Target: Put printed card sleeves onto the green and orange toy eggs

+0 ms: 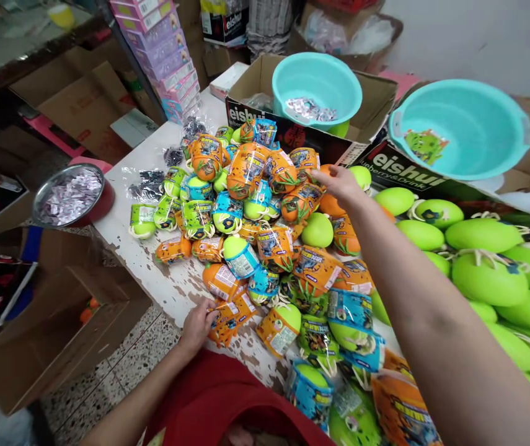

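Observation:
My left hand (198, 323), low on the table's near edge, has its fingers closed on the edge of flat orange printed wrappers (233, 317). My right hand (339, 184) stretches over the far side of the pile, fingers extended and apart, beside an orange egg-shaped toy (332, 205) and a wrapped orange one (302, 201). Its fingertips are partly hidden against the orange toys. Between the hands lie several egg-shaped toys in orange, blue and green printed wrappers, such as a large orange one (247, 170). A bare green egg (317, 230) sits among them.
Bare green eggs with cords (488, 277) are heaped at right. Two turquoise basins (317, 77) rest on cartons (246, 111) behind. A metal bowl of small packets (70, 195) stands left of the worn white table (172, 291). An open cardboard box (60, 334) sits below.

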{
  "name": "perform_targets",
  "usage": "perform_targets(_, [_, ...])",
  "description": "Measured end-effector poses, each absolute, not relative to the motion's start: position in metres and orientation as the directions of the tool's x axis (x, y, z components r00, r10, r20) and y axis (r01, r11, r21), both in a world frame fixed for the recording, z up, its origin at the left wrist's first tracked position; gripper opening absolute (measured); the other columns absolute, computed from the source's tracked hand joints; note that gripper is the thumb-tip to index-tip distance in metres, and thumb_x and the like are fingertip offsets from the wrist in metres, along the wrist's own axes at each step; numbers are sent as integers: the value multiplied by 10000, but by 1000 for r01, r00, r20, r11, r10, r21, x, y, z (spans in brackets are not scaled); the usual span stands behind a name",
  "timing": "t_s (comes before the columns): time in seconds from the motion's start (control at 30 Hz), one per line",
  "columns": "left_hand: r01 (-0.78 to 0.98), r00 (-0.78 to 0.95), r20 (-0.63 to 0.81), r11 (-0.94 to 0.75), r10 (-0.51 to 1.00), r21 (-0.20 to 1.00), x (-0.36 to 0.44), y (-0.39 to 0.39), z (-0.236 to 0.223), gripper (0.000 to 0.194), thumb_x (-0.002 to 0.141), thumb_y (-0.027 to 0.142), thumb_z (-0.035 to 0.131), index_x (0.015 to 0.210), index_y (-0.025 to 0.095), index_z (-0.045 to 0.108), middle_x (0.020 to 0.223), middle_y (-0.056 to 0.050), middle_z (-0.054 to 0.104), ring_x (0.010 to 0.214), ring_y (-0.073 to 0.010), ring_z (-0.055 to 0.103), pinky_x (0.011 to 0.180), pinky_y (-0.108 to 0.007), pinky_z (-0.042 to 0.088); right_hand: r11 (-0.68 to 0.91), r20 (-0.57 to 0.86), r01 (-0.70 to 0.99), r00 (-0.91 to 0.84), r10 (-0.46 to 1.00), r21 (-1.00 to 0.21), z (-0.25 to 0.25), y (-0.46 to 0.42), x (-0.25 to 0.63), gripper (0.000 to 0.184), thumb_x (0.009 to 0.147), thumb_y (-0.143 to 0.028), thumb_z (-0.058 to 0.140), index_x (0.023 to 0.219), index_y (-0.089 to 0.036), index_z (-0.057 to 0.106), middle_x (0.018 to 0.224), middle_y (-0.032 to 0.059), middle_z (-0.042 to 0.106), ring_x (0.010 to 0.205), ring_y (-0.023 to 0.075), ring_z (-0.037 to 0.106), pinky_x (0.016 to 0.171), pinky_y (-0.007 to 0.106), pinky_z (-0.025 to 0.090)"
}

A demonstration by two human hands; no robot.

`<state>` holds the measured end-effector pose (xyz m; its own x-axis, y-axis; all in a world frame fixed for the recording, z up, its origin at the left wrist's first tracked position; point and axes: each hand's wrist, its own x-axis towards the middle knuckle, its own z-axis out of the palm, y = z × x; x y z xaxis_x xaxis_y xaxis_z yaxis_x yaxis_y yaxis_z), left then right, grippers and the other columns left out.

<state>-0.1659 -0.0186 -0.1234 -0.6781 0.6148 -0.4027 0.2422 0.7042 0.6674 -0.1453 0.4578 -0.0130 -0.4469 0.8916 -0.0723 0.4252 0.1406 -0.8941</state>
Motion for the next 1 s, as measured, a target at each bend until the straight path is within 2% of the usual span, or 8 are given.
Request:
perform_targets(0.1, [69,-647,-475,666,596,743,-162,-19,-95,245,822,349,508,981,170,560,828,-44,687,717,-196,638,662,-311,480,261,122,285,-427,896,-922,29,394,-93,455,733,-387,690,1107,-145,596,1121,125,615,977,216,593,863,409,472])
perform_targets(0.17, [-175,-612,-543,571,574,802,-159,-11,-70,346,794,378,569,1059,157,533,883,-63,706,742,-193,660,672,-295,498,200,111,180,-412,904,-963,44,328,-54,412,759,-417,655,1112,-211,599,1081,80,635,916,202,613,852,415,484])
perform_targets(0.23, [-414,-583,-598,431,550,802,-155,2,-45,457,732,382,661,1099,159,504,851,-58,714,719,-191,667,665,-287,505,4,-93,195,-484,870,-981,42,255,-20,342,716,-423,693,999,-240,640,988,54,660,863,211,621,801,401,509])
perform_targets(0.33, [-511,-560,-600,331,572,793,-145,25,-16,551,655,367,743,1103,168,491,791,-42,718,670,-184,664,634,-272,504,-423,-477,263,-679,557,-867,12,166,6,431,642,-448,746,996,-222,650,992,72,675,882,237,625,757,371,515])
perform_targets(0.43, [-530,-478,-603,337,639,778,-131,41,-6,557,622,362,771,1080,159,527,816,-60,725,697,-197,670,651,-287,510,-553,-530,234,-708,466,-800,-21,133,8,368,652,-531,705,732,-175,656,701,24,650,675,187,597,649,306,480])
perform_targets(0.7, [-543,-431,-615,355,661,761,-117,68,-27,382,616,429,760,818,113,685,705,-44,705,639,-170,626,628,-264,482,-492,-523,212,-529,669,-844,-32,157,9,443,483,-504,799,517,-179,499,477,-51,447,461,96,357,467,229,289])
perform_targets(0.87, [-361,-522,-510,365,684,858,-127,79,-21,325,681,437,711,768,125,691,712,-23,687,687,-174,607,629,-246,458,-272,-402,326,-452,796,-905,-22,184,23,265,668,-402,683,600,-186,546,555,-17,516,524,138,437,506,246,325])
perform_targets(1.0, [-427,-318,-456,303,832,852,-128,96,7,304,741,387,675,925,145,696,867,-53,712,842,-217,633,732,-272,477,40,-211,482,-454,865,-875,-10,207,32,152,744,-293,579,628,-196,574,619,12,574,577,166,500,545,262,350])
